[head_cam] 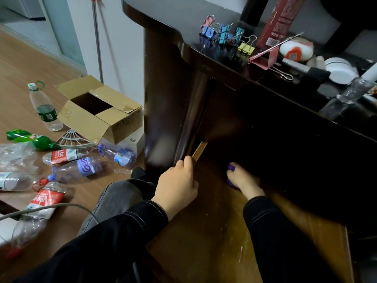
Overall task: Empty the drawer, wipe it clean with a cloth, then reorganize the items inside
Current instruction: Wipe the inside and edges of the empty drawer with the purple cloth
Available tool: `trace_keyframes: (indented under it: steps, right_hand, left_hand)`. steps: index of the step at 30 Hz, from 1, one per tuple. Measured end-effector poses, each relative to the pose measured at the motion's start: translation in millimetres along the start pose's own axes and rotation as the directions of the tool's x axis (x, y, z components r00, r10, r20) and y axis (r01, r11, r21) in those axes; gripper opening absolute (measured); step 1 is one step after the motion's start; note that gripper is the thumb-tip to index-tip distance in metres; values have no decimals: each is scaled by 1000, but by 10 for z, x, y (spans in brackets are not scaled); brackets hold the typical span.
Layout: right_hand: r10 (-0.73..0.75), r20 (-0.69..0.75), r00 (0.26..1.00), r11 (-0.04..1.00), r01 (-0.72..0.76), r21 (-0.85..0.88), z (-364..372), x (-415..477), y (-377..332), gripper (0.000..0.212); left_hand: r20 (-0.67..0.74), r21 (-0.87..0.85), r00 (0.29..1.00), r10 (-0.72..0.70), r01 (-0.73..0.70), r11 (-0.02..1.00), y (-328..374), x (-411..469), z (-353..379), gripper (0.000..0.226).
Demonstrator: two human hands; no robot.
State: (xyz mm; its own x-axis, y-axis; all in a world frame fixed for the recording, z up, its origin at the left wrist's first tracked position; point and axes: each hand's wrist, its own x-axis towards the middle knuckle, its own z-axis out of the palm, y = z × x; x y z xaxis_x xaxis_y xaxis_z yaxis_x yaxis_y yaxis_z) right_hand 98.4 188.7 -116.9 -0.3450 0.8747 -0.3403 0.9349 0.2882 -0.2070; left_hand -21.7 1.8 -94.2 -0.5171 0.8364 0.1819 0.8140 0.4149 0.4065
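The wooden drawer (206,227) is pulled out below the dark desk and its brown bottom lies bare, with pale streaks on it. My left hand (177,185) grips the drawer's left side wall near its far end. My right hand (243,180) reaches deep into the drawer under the desk top and holds a purple cloth (231,170) against the bottom. Only bits of the cloth show around my fingers. On the desk top (163,9) lie several coloured binder clips (225,35), a large pink clip (265,58) and a red box (279,19).
More small items, among them a white round container (339,70) and a clear tube (344,97), crowd the desk's right side. On the floor to the left stand an open cardboard box (102,109) and several plastic bottles (81,166). A grey cable (51,208) crosses the floor.
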Motion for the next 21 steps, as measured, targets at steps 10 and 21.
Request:
trace_keyframes:
  steps: [10, 21]
  right_hand:
    - [-177, -177, 968, 966, 136, -220, 257, -393, 148, 43]
    - [-189, -175, 966, 952, 137, -273, 351, -517, 246, 44]
  left_hand:
    - [9, 12, 1000, 7, -8, 1000, -21, 25, 30, 51]
    - [6, -2, 1000, -18, 18, 1000, -29, 29, 30, 49]
